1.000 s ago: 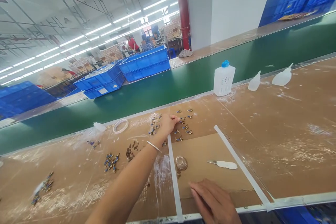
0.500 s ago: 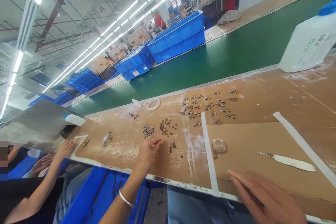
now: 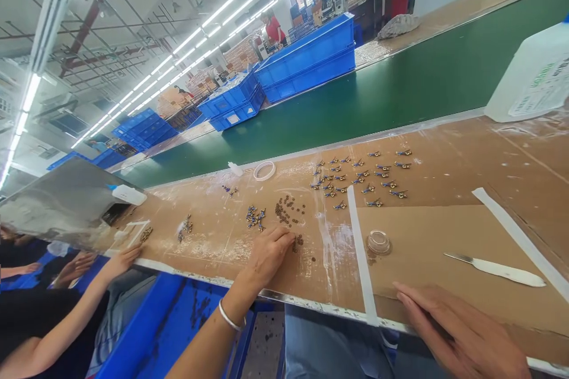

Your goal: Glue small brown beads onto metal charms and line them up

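My left hand (image 3: 270, 253), with a white bangle at its wrist, reaches over the bench. Its thumb and fingertips are pinched together at a small cluster of brown discs (image 3: 298, 241); what lies between them is hidden. More brown discs (image 3: 284, 207) are scattered just beyond. Left of these is a pile of small blue-and-gold figure-like pieces (image 3: 255, 217). Similar pieces (image 3: 359, 177) lie spread out farther back. My right hand (image 3: 462, 325) rests low over the cardboard sheet (image 3: 413, 237), fingers stretched out, holding nothing visible. Near it are a small clear round dish (image 3: 378, 242) and a white-handled knife (image 3: 502, 270).
A green conveyor belt (image 3: 400, 83) runs behind the bench, carrying blue crates (image 3: 306, 65). A large white jug (image 3: 528, 80) stands at the right. White tape strips (image 3: 361, 254) cross the bench. At left, a co-worker's hand (image 3: 124, 260) touches the bench edge.
My left hand has moved right and slightly forward to the small cluster of brown discs. My right hand stays nearly in place. The view has shifted slightly.
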`<state>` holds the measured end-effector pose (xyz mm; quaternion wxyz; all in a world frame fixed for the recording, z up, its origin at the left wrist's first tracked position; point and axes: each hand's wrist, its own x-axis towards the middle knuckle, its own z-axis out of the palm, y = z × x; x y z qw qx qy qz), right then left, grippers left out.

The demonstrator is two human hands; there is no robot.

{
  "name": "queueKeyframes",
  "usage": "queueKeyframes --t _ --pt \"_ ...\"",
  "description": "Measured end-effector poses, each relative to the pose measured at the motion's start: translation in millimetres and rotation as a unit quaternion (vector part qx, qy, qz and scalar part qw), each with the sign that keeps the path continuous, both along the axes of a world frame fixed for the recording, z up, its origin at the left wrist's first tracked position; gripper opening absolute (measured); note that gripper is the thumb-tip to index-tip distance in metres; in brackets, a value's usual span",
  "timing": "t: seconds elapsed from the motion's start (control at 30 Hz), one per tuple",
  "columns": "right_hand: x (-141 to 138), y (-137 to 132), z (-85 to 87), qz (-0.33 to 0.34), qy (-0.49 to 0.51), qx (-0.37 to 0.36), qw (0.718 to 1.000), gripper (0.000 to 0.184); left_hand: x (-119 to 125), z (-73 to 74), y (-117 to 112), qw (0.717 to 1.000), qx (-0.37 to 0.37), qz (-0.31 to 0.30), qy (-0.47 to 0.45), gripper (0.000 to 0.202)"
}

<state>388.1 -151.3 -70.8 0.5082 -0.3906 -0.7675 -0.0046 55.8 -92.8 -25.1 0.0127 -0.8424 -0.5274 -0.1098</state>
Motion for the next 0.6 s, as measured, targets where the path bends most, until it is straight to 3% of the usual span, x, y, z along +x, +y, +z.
queueKeyframes --t 0.13,0.3,0.43,0.6 --pt "1.0 -1.2 -0.8 0.002 -0.035 -0.015 0.999 0.015 1.9 2.3 3.0 0.999 -0.004 -0.020 0.028 0.024" --pt "-3.3 0.3 7.7 -0.001 0.007 -0.008 1.000 0.013 10.9 12.1 -8.5 1.000 -0.007 -0.004 0.010 0.026" --pt "-5.6 0.9 11.7 0.009 0.005 -0.015 1.000 0.013 21.7 21.4 -30.0 0.995 -0.070 -0.061 0.043 0.023" --pt "-5.4 -1.1 7.4 0.006 0.005 -0.021 1.000 0.013 28.6 17.8 -38.6 0.991 -0.051 -0.086 0.093 0.022"
